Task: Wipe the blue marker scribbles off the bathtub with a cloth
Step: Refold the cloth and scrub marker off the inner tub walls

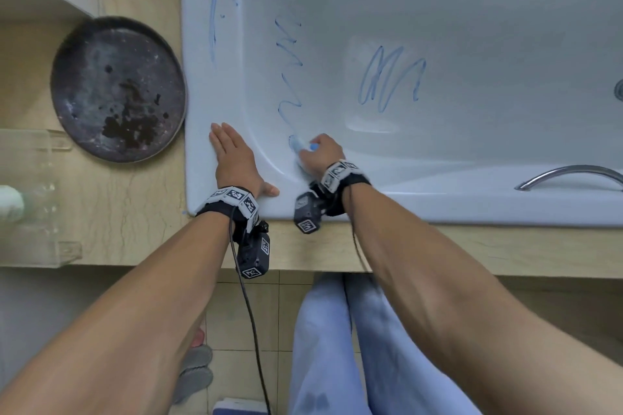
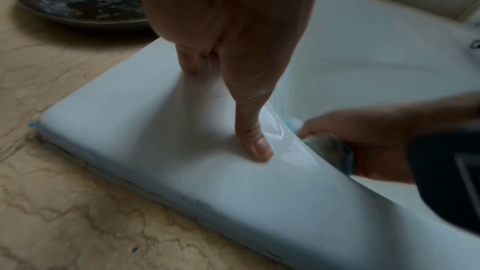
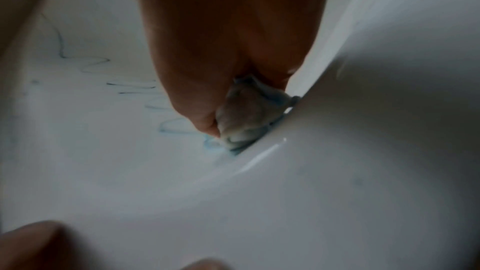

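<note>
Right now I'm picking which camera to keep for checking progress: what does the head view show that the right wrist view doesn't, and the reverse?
Head only: the left hand flat on the tub rim, the dark pan, the faucet, and the big scribble. Right wrist only: the crumpled cloth close up, pressed to the tub wall. Both: the right hand gripping the cloth at the zigzag line.

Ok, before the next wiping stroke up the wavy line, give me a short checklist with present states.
1. Cloth gripped by the right hand: ok, fingers curled round it.
2. Cloth touching the bathtub wall at the near end of the wavy scribble: ok.
3. Left hand bracing flat on the tub rim: ok.
4. Path along the wavy scribble free of objects: ok.
5. Scribbles remaining: not ok; the wavy line, the zigzag scribble on the floor and the rim streak all remain.
6. Cloth damp enough: cannot tell.
</note>
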`<action>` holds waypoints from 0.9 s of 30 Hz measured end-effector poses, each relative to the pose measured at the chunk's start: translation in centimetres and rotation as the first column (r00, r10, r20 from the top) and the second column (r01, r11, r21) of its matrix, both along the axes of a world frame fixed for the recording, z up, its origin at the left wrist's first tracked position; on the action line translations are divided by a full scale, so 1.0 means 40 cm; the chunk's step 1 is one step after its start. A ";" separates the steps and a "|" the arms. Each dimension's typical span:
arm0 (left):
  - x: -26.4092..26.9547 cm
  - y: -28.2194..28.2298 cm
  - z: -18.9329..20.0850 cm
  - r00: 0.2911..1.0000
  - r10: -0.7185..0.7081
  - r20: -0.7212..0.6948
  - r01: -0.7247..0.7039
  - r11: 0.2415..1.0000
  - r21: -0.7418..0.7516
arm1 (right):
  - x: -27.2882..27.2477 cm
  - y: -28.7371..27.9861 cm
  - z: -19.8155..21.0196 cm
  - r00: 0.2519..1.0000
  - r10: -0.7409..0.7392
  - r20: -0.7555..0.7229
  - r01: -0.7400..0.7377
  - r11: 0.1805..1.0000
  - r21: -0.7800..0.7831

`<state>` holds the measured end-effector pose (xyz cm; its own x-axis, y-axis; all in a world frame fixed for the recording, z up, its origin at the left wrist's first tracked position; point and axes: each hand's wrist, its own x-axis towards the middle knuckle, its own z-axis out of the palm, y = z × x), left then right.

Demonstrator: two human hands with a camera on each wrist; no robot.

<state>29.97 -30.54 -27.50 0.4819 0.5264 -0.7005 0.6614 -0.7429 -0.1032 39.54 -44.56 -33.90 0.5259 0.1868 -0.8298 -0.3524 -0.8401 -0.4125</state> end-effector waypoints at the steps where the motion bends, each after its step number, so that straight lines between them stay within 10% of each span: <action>1: 0.002 0.000 0.002 1.000 0.014 0.005 -0.014 1.000 -0.008 | -0.003 0.019 0.001 0.999 -0.040 -0.012 0.040 0.999 0.035; 6: 0.012 -0.006 0.019 0.999 -0.016 -0.044 0.016 1.000 0.005 | 0.094 -0.121 0.003 0.984 -0.144 0.108 0.148 0.989 -0.026; 15: -0.003 -0.007 0.001 0.990 0.122 0.067 -0.119 0.992 -0.041 | 0.065 -0.171 -0.011 0.940 0.290 0.180 -0.233 0.930 -0.285; 21: -0.011 -0.001 -0.008 0.982 0.150 0.113 -0.144 0.988 -0.058 | 0.013 0.063 -0.041 0.960 -0.277 -0.031 0.278 0.954 0.110; 27: -0.012 0.004 0.004 0.990 0.102 0.094 -0.097 0.994 -0.054 | 0.130 -0.049 -0.092 0.890 -0.449 0.083 0.453 0.890 -0.049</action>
<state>29.49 -30.38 -27.36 0.4957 0.5416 -0.6790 0.7375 -0.6754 -0.0003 44.74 -46.52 -37.59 0.5956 -0.1367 -0.7915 -0.6731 -0.6227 -0.3989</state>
